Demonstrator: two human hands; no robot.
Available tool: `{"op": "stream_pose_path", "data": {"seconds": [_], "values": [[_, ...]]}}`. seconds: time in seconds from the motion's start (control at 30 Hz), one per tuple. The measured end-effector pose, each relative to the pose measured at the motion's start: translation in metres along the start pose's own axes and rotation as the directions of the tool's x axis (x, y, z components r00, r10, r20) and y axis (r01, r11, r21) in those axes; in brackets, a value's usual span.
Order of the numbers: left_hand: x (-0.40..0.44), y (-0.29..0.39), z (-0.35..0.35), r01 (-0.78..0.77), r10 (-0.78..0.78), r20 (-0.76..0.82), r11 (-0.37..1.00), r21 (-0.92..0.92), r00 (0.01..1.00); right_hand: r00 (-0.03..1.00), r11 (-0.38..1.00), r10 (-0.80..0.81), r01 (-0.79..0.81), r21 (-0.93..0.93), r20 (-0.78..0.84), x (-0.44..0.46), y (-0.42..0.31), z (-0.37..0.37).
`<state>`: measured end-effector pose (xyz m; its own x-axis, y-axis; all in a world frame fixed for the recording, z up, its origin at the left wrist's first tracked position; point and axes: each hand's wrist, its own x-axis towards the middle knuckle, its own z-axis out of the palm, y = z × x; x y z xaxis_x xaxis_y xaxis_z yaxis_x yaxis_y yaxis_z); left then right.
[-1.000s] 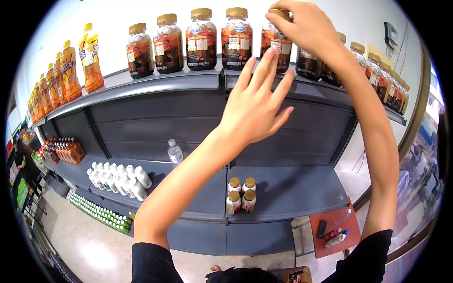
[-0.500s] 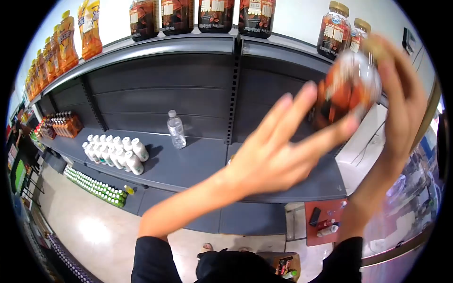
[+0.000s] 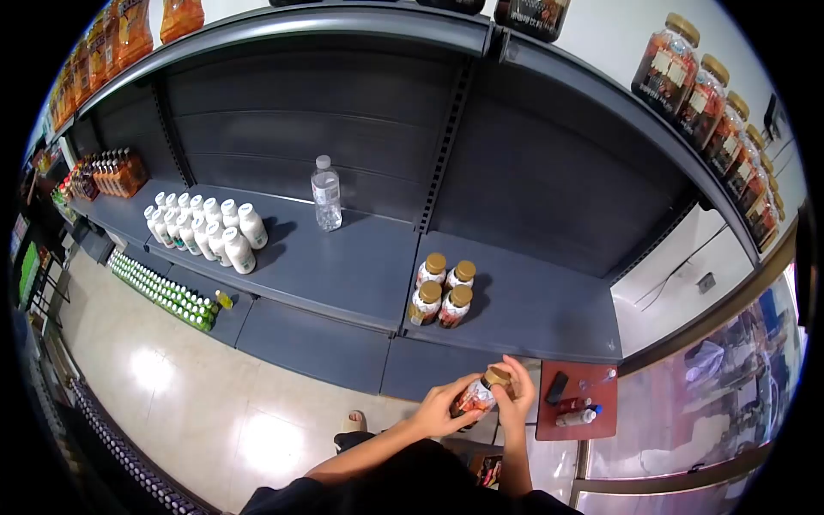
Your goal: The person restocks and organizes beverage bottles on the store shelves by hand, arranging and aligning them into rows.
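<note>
Low in front of my body I hold a black coffee bottle point(image 3: 475, 397) with a gold cap, tilted toward the right. My left hand point(image 3: 444, 407) wraps round its lower part. The fingers of my right hand point(image 3: 513, 394) close about the cap and upper side. Part of the label is hidden by the fingers. Ahead of my hands, a small group of gold-capped bottles point(image 3: 460, 299) stands upright on the middle shelf point(image 3: 549, 300).
White bottles point(image 3: 239, 251) stand in rows left of a clear water bottle point(image 3: 326, 196). More coffee bottles point(image 3: 668, 67) line the upper shelf. A red-brown stool top point(image 3: 601, 393) at the right carries a phone point(image 3: 557, 387) and bottles. Green-bodied bottles point(image 3: 163, 292) fill the low shelf.
My hands and the coffee bottle have come down from near the upper right shelf to in front of my body. My left hand has closed on the bottle. The view has tilted downward.
</note>
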<state>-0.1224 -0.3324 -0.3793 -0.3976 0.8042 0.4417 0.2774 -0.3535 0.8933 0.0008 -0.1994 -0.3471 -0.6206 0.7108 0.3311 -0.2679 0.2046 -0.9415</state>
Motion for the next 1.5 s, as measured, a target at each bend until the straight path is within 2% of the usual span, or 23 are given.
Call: {"op": "stream_pose_path", "data": {"seconds": [0.07, 0.1, 0.17, 0.23, 0.3, 0.37, 0.4, 0.43, 0.5, 0.57, 0.6, 0.8, 0.9, 0.93, 1.0, 1.1, 1.17, 1.23, 1.3, 1.4, 1.5], "values": [[-0.013, -0.001, 0.002, 0.079, -0.080, 0.022, 0.996, 0.043, 0.997, 0.997, 0.997, 0.074, -0.073, -0.036, 0.030, -0.019, 0.001, 0.001], [-0.015, 0.000, 0.005, 0.111, -0.111, -0.008, 0.994, 0.004, 0.994, 0.991, 0.991, 0.105, -0.098, -0.090, 0.083, -0.025, 0.002, 0.001], [-0.011, 0.006, 0.005, 0.072, -0.072, -0.063, 0.997, -0.009, 0.995, 0.999, 0.998, 0.036, -0.034, -0.056, 0.034, -0.031, 0.005, 0.011], [-0.009, 0.002, 0.005, -0.002, 0.011, -0.101, 0.996, 0.087, 0.995, 1.000, 0.999, 0.009, -0.008, 0.051, -0.022, -0.029, 0.003, 0.015], [-0.015, -0.008, 0.013, 0.023, -0.016, -0.186, 0.999, 0.032, 0.982, 0.999, 0.995, -0.025, 0.027, 0.093, -0.026, -0.023, -0.001, 0.018], [-0.016, -0.006, 0.018, 0.026, -0.039, -0.256, 0.998, -0.053, 0.966, 0.998, 0.997, -0.052, 0.049, 0.062, 0.041, -0.021, 0.002, 0.014], [-0.014, -0.005, 0.017, 0.012, -0.018, -0.271, 1.000, -0.024, 0.962, 0.997, 1.000, -0.006, 0.005, 0.008, 0.079, -0.022, 0.003, 0.011], [-0.013, -0.004, 0.014, -0.001, 0.003, -0.288, 1.000, 0.007, 0.958, 0.990, 0.999, -0.025, 0.028, -0.021, 0.136, -0.022, 0.009, 0.009], [-0.006, -0.002, 0.009, -0.059, 0.103, -0.298, 0.986, 0.155, 0.949, 0.981, 0.998, 0.057, -0.050, -0.038, 0.186, -0.026, 0.014, 0.003], [-0.001, 0.007, 0.001, -0.054, 0.117, -0.229, 0.963, 0.264, 0.966, 0.981, 0.983, 0.114, -0.134, 0.125, 0.157, -0.028, 0.015, 0.003], [-0.002, 0.003, 0.003, -0.072, 0.126, -0.213, 0.967, 0.245, 0.969, 0.983, 0.969, 0.119, -0.146, 0.198, 0.142, -0.026, 0.010, 0.005], [-0.010, -0.007, 0.012, -0.087, 0.131, -0.203, 0.973, 0.213, 0.970, 0.977, 0.987, 0.121, -0.137, 0.086, 0.173, -0.026, 0.001, 0.007], [-0.007, -0.007, 0.010, -0.130, 0.202, -0.219, 0.943, 0.305, 0.955, 0.939, 0.956, 0.263, -0.285, 0.074, 0.220, -0.033, 0.017, 0.003], [-0.004, -0.005, 0.010, -0.096, 0.167, -0.226, 0.951, 0.295, 0.960, 0.942, 0.940, 0.275, -0.305, 0.153, 0.191, -0.035, 0.024, 0.004], [0.001, -0.002, 0.011, -0.030, 0.099, -0.239, 0.960, 0.277, 0.966, 0.964, 0.953, 0.241, -0.257, 0.163, 0.112, -0.034, 0.036, 0.005], [0.006, -0.012, 0.025, -0.022, 0.164, -0.365, 0.931, 0.363, 0.916, 0.978, 0.961, 0.198, -0.182, 0.206, -0.059, -0.018, 0.041, 0.012], [0.003, -0.023, 0.030, -0.045, 0.166, -0.265, 0.911, 0.410, 0.950, 0.971, 0.976, 0.169, -0.142, 0.163, -0.168, 0.004, 0.043, 0.014], [0.006, -0.034, 0.034, -0.087, 0.174, -0.156, 0.888, 0.452, 0.972, 0.980, 0.993, 0.035, -0.013, 0.116, -0.197, 0.028, 0.057, 0.011], [0.019, -0.036, 0.030, -0.121, 0.155, -0.037, 0.879, 0.461, 0.987, 0.972, 0.992, 0.032, -0.002, 0.130, -0.233, 0.047, 0.062, 0.009], [0.053, -0.048, 0.023, -0.163, 0.172, 0.025, 0.864, 0.477, 0.985, 0.977, 0.994, 0.014, 0.009, 0.105, -0.211, 0.079, 0.073, 0.004], [0.076, -0.061, 0.025, -0.132, 0.152, -0.001, 0.864, 0.487, 0.988, 0.979, 0.998, -0.003, 0.016, 0.065, -0.201, 0.108, 0.078, 0.006]]}}
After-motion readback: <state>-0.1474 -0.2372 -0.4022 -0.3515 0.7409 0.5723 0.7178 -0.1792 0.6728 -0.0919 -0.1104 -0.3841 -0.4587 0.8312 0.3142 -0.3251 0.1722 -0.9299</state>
